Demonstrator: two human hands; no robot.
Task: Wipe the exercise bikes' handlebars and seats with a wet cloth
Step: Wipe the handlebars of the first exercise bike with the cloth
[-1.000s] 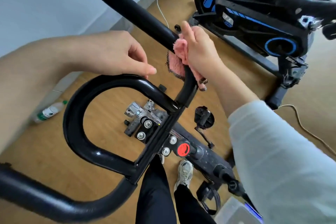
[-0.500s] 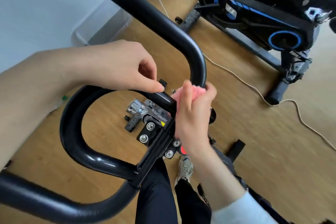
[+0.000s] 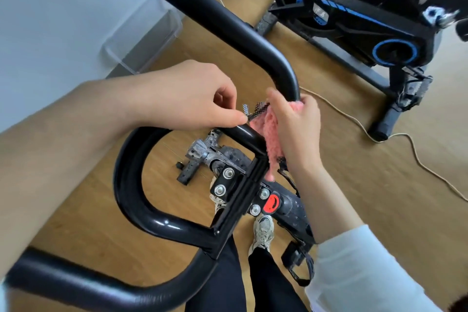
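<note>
The black handlebar (image 3: 228, 23) crossed the view, the left hand (image 3: 192, 99) resting curled on its loop, thumb at the mesh edge, any pinch unclear, while the right hand (image 3: 296, 129) gripped the pink cloth (image 3: 272, 144) against the bend.

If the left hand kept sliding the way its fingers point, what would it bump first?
Most likely the pink cloth gripped by the right hand. The left hand points right, and its thumb is already at the cloth's dark mesh edge. Whether they touch is unclear.
</note>
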